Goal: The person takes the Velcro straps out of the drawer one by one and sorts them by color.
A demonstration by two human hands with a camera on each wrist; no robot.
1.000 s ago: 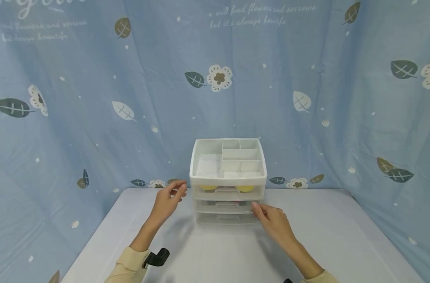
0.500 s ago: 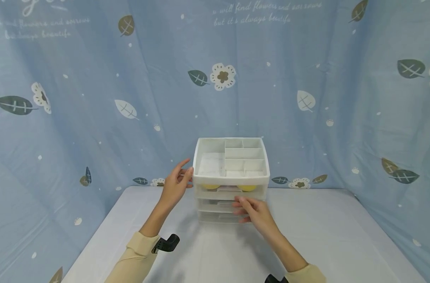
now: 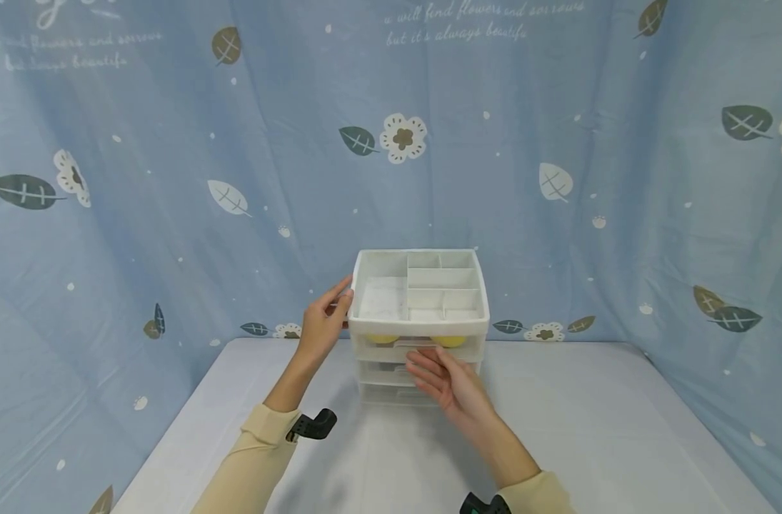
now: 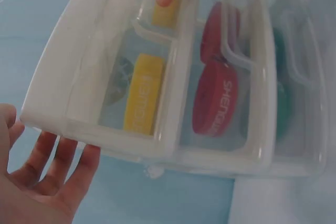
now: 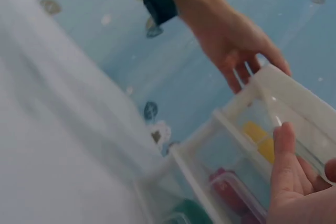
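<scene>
A white plastic drawer organizer (image 3: 418,327) with three see-through drawers stands at the back of the table. My left hand (image 3: 322,325) rests its fingers against the organizer's upper left side; in the left wrist view, those fingers (image 4: 79,169) reach along its side wall. In front of the top drawer (image 3: 365,348) is my right hand (image 3: 451,385), palm turned up, fingertips right at the drawer's handle. Through the fronts show yellow tape rolls (image 4: 144,93) in the top drawer, red tape rolls (image 4: 215,98) in the middle one and green rolls (image 4: 283,108), blurred, in the bottom one.
The organizer's top tray (image 3: 381,296) is divided into several compartments. A white cloth covers the table (image 3: 609,428). Close behind hangs a blue curtain (image 3: 288,107) printed with leaves and flowers. Each wrist wears a black camera mount (image 3: 313,425).
My left hand has risen and come in against the organizer's left side. The right hand has moved left from the lower right drawer edge to the top drawer's handle, turning palm up.
</scene>
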